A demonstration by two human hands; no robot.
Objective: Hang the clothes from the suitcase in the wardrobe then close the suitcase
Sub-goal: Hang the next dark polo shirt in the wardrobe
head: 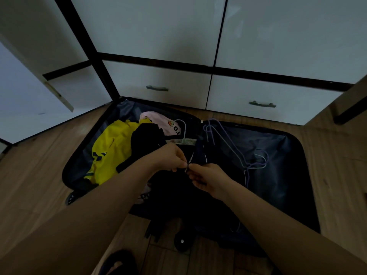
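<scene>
Both the left hand [172, 157] and right hand [206, 176] pinch a dark garment [178, 195] over the open suitcase [294, 175]. Yellow clothing [111, 151] at nine o'clock; wire hangers [238, 153] at three; wardrobe drawers [178, 84] at twelve.

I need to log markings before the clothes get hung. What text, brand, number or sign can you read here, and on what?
"G.D", cut off by dark clothing: on the pink garment in the open suitcase.
Print near the suitcase's front edge on pale fabric: too dark to read.
Nothing else legible.
</scene>
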